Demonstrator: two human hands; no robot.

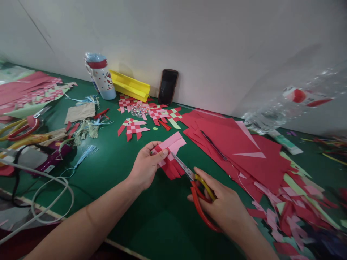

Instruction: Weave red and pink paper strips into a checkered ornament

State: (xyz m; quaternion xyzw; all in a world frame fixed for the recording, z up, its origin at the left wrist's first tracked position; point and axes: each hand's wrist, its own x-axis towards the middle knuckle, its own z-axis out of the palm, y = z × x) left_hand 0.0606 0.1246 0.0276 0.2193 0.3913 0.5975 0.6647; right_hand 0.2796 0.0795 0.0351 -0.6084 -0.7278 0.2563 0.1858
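Note:
My left hand (148,162) pinches a woven piece of red and pink paper strips (173,168) above the green table. Its pink strips point up and to the right, its red ones down. In my right hand (221,200) is a pair of scissors (206,213) with one red and one yellow handle. The tips of the blades touch or overlap the paper close to my left thumb. Whether they lie over or under a strip I cannot tell. Beyond my left hand lie finished-looking woven paper fish shapes (134,128) in red, pink and pale green.
Red paper sheets (217,135) with a dark pen-like tool (214,145) lie at right, beside paper scraps (292,216) and a plastic bottle (295,104). Against the wall stand a phone (168,86), a yellow folded holder (130,86) and a tumbler (103,77). Tassels (86,155), more scissors (25,128) and a cable (54,177) are left.

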